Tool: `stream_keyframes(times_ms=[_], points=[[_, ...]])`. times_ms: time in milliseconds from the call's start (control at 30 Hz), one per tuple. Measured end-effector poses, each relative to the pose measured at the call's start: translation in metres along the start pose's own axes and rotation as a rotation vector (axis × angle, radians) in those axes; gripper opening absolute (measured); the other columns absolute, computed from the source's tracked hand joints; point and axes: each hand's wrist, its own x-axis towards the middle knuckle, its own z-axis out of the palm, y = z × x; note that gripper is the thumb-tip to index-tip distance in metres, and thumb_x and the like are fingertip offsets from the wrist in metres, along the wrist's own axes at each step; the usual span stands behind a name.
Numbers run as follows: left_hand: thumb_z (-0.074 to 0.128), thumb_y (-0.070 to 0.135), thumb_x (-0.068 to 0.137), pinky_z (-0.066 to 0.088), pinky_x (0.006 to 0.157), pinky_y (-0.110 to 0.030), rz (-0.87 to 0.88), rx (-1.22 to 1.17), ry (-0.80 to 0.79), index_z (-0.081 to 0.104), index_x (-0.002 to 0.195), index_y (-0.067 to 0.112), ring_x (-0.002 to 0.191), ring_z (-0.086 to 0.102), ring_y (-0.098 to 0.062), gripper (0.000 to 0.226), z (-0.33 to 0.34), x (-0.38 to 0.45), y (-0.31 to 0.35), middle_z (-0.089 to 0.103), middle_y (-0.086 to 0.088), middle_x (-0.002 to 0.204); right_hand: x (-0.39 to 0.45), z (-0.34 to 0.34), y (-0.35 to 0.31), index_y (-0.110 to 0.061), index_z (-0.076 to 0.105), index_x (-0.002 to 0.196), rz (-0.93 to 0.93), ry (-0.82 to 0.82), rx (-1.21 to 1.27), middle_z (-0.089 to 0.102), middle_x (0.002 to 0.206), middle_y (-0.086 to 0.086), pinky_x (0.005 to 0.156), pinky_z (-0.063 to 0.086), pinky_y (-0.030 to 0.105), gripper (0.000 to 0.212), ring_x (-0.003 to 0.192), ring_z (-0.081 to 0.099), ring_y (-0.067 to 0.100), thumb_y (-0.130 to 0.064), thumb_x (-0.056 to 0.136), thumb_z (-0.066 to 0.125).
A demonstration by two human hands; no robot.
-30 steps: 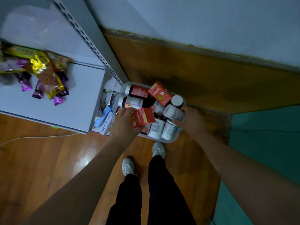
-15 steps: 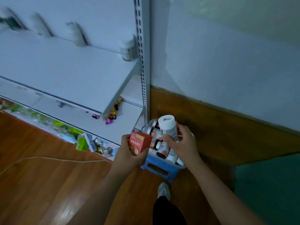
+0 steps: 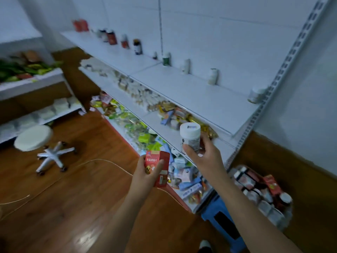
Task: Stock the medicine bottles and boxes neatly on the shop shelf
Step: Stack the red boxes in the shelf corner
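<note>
My left hand (image 3: 145,175) grips a small red medicine box (image 3: 160,166) at waist height in front of the shelving. My right hand (image 3: 205,155) holds a white bottle (image 3: 190,136) upright by its lower half, just below the front edge of the top white shelf (image 3: 182,90). Several bottles stand spaced along the back of that shelf, the nearest a white one (image 3: 212,76) and another at the far right (image 3: 256,94). A basket (image 3: 262,194) full of bottles and red boxes sits on a blue stool (image 3: 224,221) at lower right.
Lower shelves hold snack packets and small boxes (image 3: 184,172). A white swivel stool (image 3: 34,137) stands on the wooden floor at left, and a thin cable (image 3: 102,160) runs across the floor. Another shelf unit with green packets (image 3: 21,70) is at far left.
Both hands have lifted the red box and the white bottle out of the basket and raised them toward the shelves. My view has swung up from the basket to the shelving.
</note>
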Motion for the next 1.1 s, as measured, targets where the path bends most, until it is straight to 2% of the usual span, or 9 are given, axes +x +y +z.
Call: stream_keyframes(times_ms=[167, 267, 367, 467, 567, 733, 900, 1000, 1100], points=[[0.075, 0.043, 0.069, 0.058, 0.064, -0.026, 0.057, -0.110, 0.161, 0.046, 0.129, 0.041, 0.083, 0.071, -0.007, 0.067, -0.064, 0.008, 0.026, 0.064, 0.013, 0.105, 0.035, 0.064, -0.042, -0.036, 0.051, 0.110, -0.060, -0.151, -0.020, 0.061, 0.099, -0.022, 0.070, 0.045, 0.005, 0.030, 0.090, 0.057, -0.014, -0.040, 0.087, 0.071], [0.077, 0.033, 0.075, 0.058, 0.059, -0.026, 0.101, -0.163, 0.224, 0.049, 0.126, 0.042, 0.074, 0.070, 0.000, 0.060, -0.091, 0.022, 0.038, 0.065, 0.013, 0.098, 0.065, 0.098, -0.054, -0.031, 0.055, 0.113, -0.083, -0.223, -0.012, 0.065, 0.102, -0.014, 0.074, 0.049, 0.011, 0.034, 0.093, 0.059, -0.007, -0.046, 0.086, 0.069], [0.078, 0.042, 0.066, 0.058, 0.063, -0.026, 0.112, -0.154, 0.292, 0.049, 0.113, 0.049, 0.078, 0.069, -0.001, 0.056, -0.116, 0.045, 0.045, 0.063, 0.011, 0.102, 0.099, 0.133, -0.060, -0.029, 0.057, 0.115, -0.111, -0.285, 0.005, 0.066, 0.102, -0.014, 0.077, 0.054, 0.022, 0.036, 0.092, 0.062, -0.002, -0.048, 0.086, 0.069], [0.076, 0.050, 0.064, 0.060, 0.071, -0.028, 0.100, -0.108, 0.338, 0.046, 0.113, 0.052, 0.091, 0.067, -0.010, 0.057, -0.140, 0.081, 0.052, 0.060, 0.013, 0.110, 0.141, 0.166, -0.062, -0.029, 0.057, 0.114, -0.118, -0.315, 0.041, 0.067, 0.101, -0.015, 0.075, 0.054, 0.019, 0.037, 0.091, 0.063, -0.003, -0.048, 0.085, 0.070], [0.077, 0.052, 0.063, 0.060, 0.069, -0.028, 0.101, -0.077, 0.383, 0.046, 0.113, 0.051, 0.087, 0.068, -0.008, 0.058, -0.161, 0.132, 0.061, 0.061, 0.013, 0.108, 0.194, 0.199, -0.064, -0.029, 0.057, 0.116, -0.127, -0.357, 0.055, 0.068, 0.103, -0.014, 0.071, 0.050, 0.010, 0.040, 0.091, 0.062, -0.005, -0.049, 0.085, 0.071], [0.077, 0.049, 0.067, 0.053, 0.059, -0.016, 0.118, -0.035, 0.413, 0.044, 0.110, 0.051, 0.080, 0.067, 0.000, 0.054, -0.185, 0.226, 0.098, 0.060, 0.017, 0.103, 0.297, 0.235, -0.079, -0.025, 0.058, 0.117, -0.145, -0.361, 0.082, 0.068, 0.101, -0.011, 0.067, 0.044, 0.004, 0.039, 0.088, 0.063, -0.005, -0.045, 0.086, 0.071], [0.077, 0.046, 0.068, 0.053, 0.059, -0.015, 0.149, -0.023, 0.426, 0.042, 0.117, 0.049, 0.089, 0.064, -0.005, 0.060, -0.206, 0.304, 0.134, 0.056, 0.019, 0.107, 0.389, 0.262, -0.095, -0.027, 0.059, 0.116, -0.127, -0.370, 0.098, 0.069, 0.099, -0.012, 0.067, 0.046, 0.007, 0.037, 0.086, 0.063, -0.007, -0.046, 0.086, 0.069], [0.077, 0.047, 0.068, 0.052, 0.059, -0.014, 0.146, -0.024, 0.442, 0.039, 0.120, 0.050, 0.088, 0.064, -0.002, 0.064, -0.222, 0.345, 0.139, 0.054, 0.022, 0.108, 0.432, 0.284, -0.098, -0.028, 0.059, 0.111, -0.114, -0.355, 0.091, 0.068, 0.094, -0.014, 0.063, 0.043, 0.005, 0.031, 0.080, 0.061, -0.011, -0.043, 0.086, 0.070], [0.078, 0.046, 0.069, 0.054, 0.061, -0.017, 0.133, -0.031, 0.440, 0.040, 0.122, 0.050, 0.087, 0.066, 0.003, 0.066, -0.243, 0.383, 0.136, 0.057, 0.018, 0.110, 0.466, 0.313, -0.094, -0.028, 0.058, 0.112, -0.086, -0.353, 0.074, 0.067, 0.097, -0.013, 0.061, 0.043, 0.004, 0.032, 0.083, 0.062, -0.007, -0.042, 0.086, 0.070]])
